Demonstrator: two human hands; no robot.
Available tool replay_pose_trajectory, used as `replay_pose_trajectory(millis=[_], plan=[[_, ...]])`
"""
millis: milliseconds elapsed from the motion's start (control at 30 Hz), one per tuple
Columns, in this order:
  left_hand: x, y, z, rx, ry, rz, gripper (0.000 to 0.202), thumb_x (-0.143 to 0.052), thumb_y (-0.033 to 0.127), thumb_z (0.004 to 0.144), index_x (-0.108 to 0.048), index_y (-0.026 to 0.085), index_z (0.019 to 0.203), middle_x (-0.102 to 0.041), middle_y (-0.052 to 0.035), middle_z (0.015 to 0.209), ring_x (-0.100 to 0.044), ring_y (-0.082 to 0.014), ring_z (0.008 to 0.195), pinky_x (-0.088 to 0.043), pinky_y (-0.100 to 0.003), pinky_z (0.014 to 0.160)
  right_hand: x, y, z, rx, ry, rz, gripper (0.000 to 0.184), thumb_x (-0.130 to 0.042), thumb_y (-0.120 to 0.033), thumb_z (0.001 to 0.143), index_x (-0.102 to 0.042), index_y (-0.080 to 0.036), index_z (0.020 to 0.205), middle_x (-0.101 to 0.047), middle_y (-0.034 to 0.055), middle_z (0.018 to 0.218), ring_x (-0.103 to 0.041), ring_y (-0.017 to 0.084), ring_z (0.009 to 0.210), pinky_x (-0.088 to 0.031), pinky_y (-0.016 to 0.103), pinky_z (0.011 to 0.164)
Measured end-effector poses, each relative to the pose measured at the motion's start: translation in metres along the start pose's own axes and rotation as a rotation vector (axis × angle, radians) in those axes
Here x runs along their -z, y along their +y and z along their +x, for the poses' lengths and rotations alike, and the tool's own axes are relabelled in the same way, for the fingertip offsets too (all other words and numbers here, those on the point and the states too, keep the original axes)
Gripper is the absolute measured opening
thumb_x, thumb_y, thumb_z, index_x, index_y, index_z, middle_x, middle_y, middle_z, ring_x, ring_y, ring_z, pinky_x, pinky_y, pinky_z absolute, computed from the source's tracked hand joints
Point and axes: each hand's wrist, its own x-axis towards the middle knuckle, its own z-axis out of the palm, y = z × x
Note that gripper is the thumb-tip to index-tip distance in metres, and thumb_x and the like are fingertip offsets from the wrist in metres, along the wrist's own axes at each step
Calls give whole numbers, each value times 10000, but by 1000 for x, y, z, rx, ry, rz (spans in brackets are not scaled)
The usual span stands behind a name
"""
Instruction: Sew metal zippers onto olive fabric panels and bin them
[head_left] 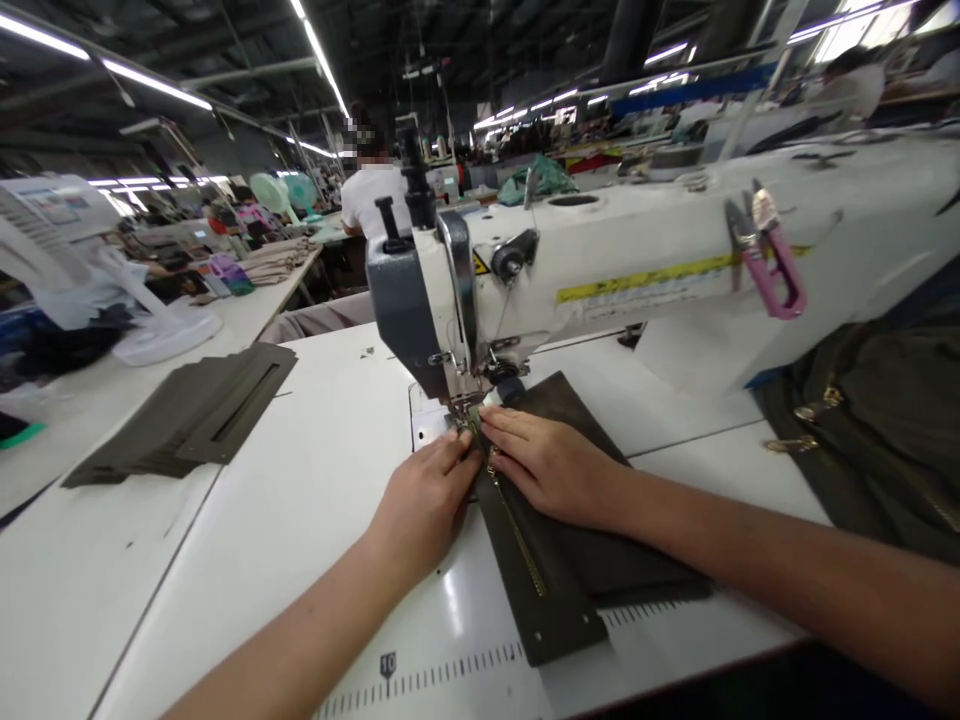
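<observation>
Apparently stitching olive, oblong fabric panel [521, 580]: left hand [427, 492] curled, pinch unclear; right hand [568, 470] laid flat. Next feed likely needs straight guiding.

You've got a white fan base [166, 337] at left, teal fan [301, 190] and white-shirted person [375, 200] upper left of centre, pink-handled snips [758, 274] upper right.

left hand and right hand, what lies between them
In the head view, the upper part of a gold zip, set in dark cloth, lies between the left hand and right hand.
</observation>
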Motion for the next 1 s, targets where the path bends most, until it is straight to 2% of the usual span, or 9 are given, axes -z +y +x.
replay_pose_trajectory(millis=[167, 433, 533, 700, 800, 900, 967, 1000], plan=[[1, -2, -1, 20, -10, -7, 275, -413, 106, 814, -589, 123, 1025, -607, -148, 1066, -596, -247, 965, -537, -410, 806, 0, -2, 3, -20, -3, -15, 366, -349, -177, 868, -562, 17, 1094, -552, 202, 1170, -467, 246, 1149, -379, 378, 995], [1, -13, 3, -16, 45, 22, 280, -380, 122, 822, -605, 130, 990, -644, -117, 956, -634, -218, 834, -564, -356, 711, -7, -2, 8, -64, 34, -13, 359, -448, -168, 826, -551, 45, 1097, -558, 220, 1138, -495, 269, 1089, -379, 367, 979], [2, -14, 4, -10, 64, 33, 283, -382, 127, 817, -601, 146, 996, -649, -106, 948, -634, -209, 834, -561, -352, 717, -6, -4, 9, -60, 75, 6, 312, -472, -169, 822, -569, -1, 1066, -560, 203, 1124, -500, 259, 1057, -397, 372, 949], [13, -1, -3, -20, 54, 12, 286, -399, 104, 789, -600, 162, 984, -657, -94, 980, -630, -214, 884, -550, -369, 755, 2, -11, 8, -60, 62, 9, 81, -507, -123, 801, -587, -107, 795, -592, 104, 887, -525, 216, 839, -469, 369, 778], [21, 13, -12, -42, 33, -13, 262, -410, 107, 793, -604, 152, 964, -661, -90, 989, -628, -213, 892, -545, -369, 774, 7, -20, 2, -88, 31, -109, 157, -439, -83, 824, -579, -107, 758, -573, 90, 772, -510, 212, 732, -474, 385, 679], [25, 26, -21, -18, 37, -31, 249, -421, 102, 793, -605, 151, 954, -655, -87, 1016, -618, -207, 922, -531, -371, 816, 16, -37, -13, -70, 28, -87, 197, -411, -91, 834, -605, -104, 804, -592, 116, 852, -524, 223, 800, -466, 409, 742], [25, 31, -24, 7, 36, -45, 256, -430, 96, 789, -599, 145, 975, -651, -88, 1026, -605, -208, 956, -522, -373, 837, 24, -51, -27, -18, -4, -1, 198, -482, -191, 819, -619, -96, 925, -591, 149, 1022, -520, 249, 954, -439, 428, 851], [25, 33, -25, 17, 34, -52, 262, -434, 92, 787, -595, 139, 988, -648, -92, 1033, -599, -211, 972, -521, -374, 842, 27, -58, -34, 12, -32, 29, 292, -520, -257, 798, -605, -77, 1012, -566, 171, 1115, -496, 269, 1037, -422, 433, 897]])
